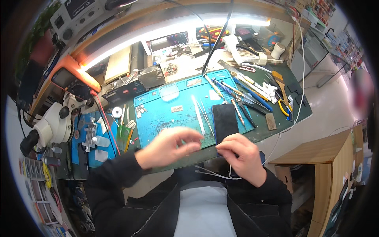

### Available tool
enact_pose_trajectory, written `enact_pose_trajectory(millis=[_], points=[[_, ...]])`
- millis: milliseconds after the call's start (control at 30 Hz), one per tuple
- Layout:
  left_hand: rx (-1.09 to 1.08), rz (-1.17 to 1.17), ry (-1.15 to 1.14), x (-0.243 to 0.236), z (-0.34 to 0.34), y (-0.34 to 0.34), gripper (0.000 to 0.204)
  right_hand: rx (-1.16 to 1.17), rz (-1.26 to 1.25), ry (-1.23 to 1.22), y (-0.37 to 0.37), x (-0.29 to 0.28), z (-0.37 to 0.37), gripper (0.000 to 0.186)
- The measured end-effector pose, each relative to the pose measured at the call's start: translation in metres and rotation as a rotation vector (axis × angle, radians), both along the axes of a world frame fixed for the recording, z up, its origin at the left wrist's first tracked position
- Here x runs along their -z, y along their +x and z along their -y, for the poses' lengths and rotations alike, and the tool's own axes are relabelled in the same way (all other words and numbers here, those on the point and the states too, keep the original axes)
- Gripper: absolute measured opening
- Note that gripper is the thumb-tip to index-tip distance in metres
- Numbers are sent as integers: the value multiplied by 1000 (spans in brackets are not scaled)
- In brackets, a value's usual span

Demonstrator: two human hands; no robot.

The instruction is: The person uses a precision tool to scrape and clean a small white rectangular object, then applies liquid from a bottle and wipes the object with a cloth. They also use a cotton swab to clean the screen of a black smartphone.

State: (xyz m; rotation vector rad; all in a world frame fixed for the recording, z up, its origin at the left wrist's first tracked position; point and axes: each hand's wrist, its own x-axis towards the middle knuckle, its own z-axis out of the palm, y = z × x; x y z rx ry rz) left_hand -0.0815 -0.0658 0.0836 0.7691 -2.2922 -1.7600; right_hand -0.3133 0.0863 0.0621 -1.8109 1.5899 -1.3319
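Note:
My left hand [169,147] hovers over the front edge of the blue work mat [158,110], slightly smeared by motion, its thumb and fingers apart with nothing visible between them. To its right, my right hand [244,157] is closed in a pinch over the near end of a dark smartphone [225,120]. Whatever lies between those fingertips, if anything, is too small to make out. The phone rests on the mat, its lower part covered by that hand. Left of the phone lie a white, blade-like strip [198,114] and slim tweezers [206,116].
Pliers [256,106], screwdrivers and brushes crowd the right side. A clear plastic box [169,91] stands on the mat. At left are a microscope [51,128], an orange multimeter [75,77] and a plastic bottle [101,141]. White cables [213,172] hang at the table's front edge.

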Motion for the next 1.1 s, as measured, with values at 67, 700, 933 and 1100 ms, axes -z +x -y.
enact_pose_trajectory(millis=[67, 700, 933, 1100], points=[[-55, -123, 432, 24, -26, 9, 29, -84, -32, -54, 17, 0, 5, 16], [-485, -195, -198, 62, 56, 54, 18, 198, -1034, 43, 28, 31, 101, 18], [-344, -178, -238, 57, 42, 57, 16, 308, -912, -115, 31, 23, 121, 14], [-275, -71, -413, 63, 39, 57, 17, 186, -686, 26, 37, 20, 102, 11]])
